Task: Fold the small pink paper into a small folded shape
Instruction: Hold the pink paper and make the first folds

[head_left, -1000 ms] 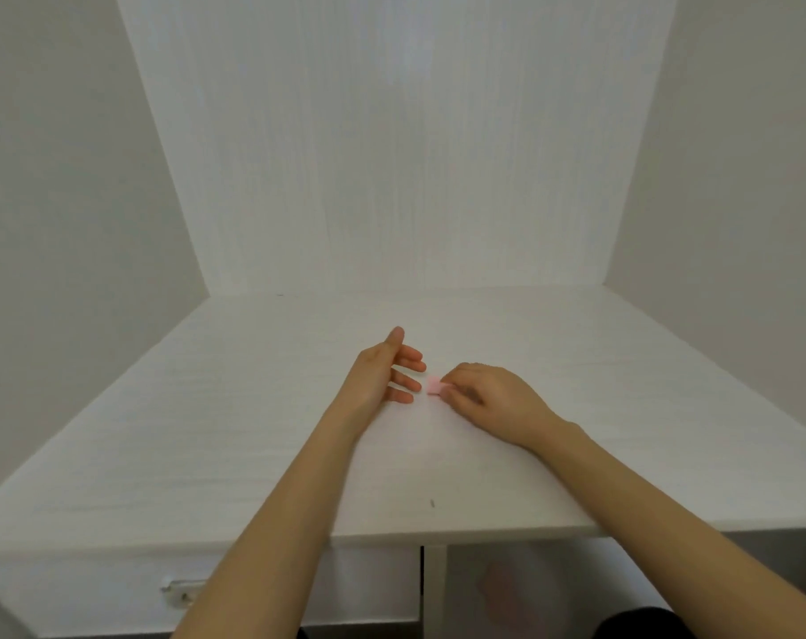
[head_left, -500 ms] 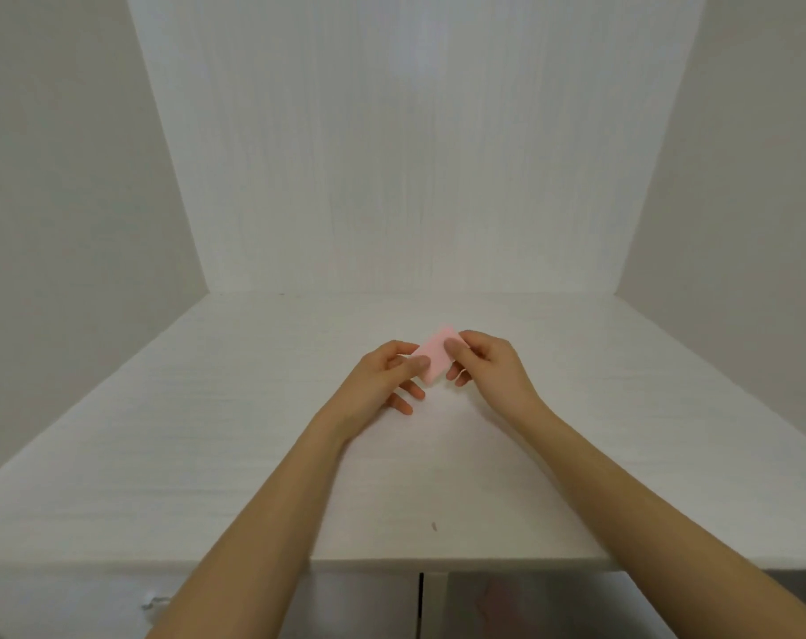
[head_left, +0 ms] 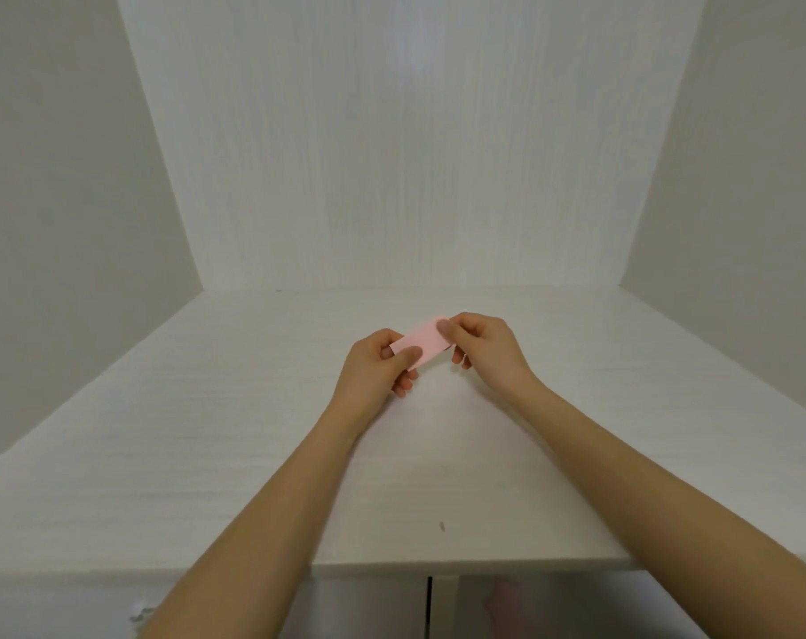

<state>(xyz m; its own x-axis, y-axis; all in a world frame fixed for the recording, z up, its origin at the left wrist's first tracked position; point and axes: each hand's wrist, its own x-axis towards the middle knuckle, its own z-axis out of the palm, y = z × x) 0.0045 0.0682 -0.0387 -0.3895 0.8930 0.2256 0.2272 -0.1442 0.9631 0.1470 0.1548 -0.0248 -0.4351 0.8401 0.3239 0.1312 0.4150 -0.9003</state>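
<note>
pink paper (head_left: 423, 343): a small pale pink rectangle, long axis slanting from lower left up to upper right, held in the air above the table, between the two hands; it looks flat, and whether it is one layer or doubled cannot be told.
left hand (head_left: 377, 367): pinching the paper's lower left end, thumb on the near face, index finger curled behind the edge; the other fingers hang loosely curled below the paper.
right hand (head_left: 484, 345): pinching the upper right end, thumb tip pressed on the near face at the top corner, fingers folded behind; two fingertips show just under the paper's right edge.
forearms: both bare, reaching in from the bottom of the view and converging toward the paper.
table (head_left: 207, 454): white with a faint wood grain; its front edge runs across the lower part of the view.
dark speck (head_left: 442, 527): a small mark on the table near the front edge, well apart from the hands.
back panel (head_left: 405, 154): white, grained, rising upright from the table's far edge.
side walls: plain pale grey, on either side.
</note>
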